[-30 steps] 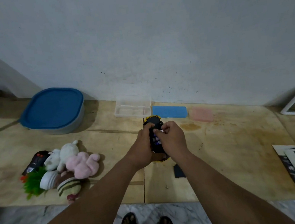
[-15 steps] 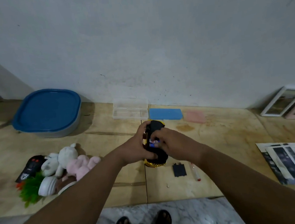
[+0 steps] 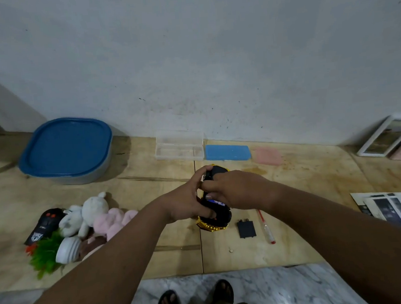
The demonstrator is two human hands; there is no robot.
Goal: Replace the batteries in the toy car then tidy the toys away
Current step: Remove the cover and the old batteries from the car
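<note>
1. The toy car [image 3: 217, 214] is held upside down above the wooden boards [image 3: 305, 186], black underside up and gold body below. The left hand [image 3: 186, 202] grips it from the left side, with fingers curled round the front end and thumb across the near part.

2. The right hand [image 3: 236, 189] reaches over the open underside with fingers bent down into the battery bay. A blue-labelled battery [image 3: 216, 202] shows just under its thumb. It seems to be pressing or pinching that battery, though the fingertips are hidden, so I cannot say which.

3. By my reading the step in hand is the battery swap itself: the bay is open and a cell is being seated or pulled out.

4. The black cover [image 3: 246, 229] lies on the boards just right of the car, with a red-tipped screwdriver [image 3: 266, 228] beside it and a small pale speck, perhaps a screw [image 3: 231, 251], nearer the edge.

5. Once the cells sit flat, the next move calls for freeing the right hand, fetching the cover and lining up its tabs, then the screw.

6. Tidying is untouched: soft toys [image 3: 96, 215] and a remote [image 3: 46, 222] lie in a heap at the left, and the blue-lidded tub [image 3: 67, 148] behind them is closed.
</note>
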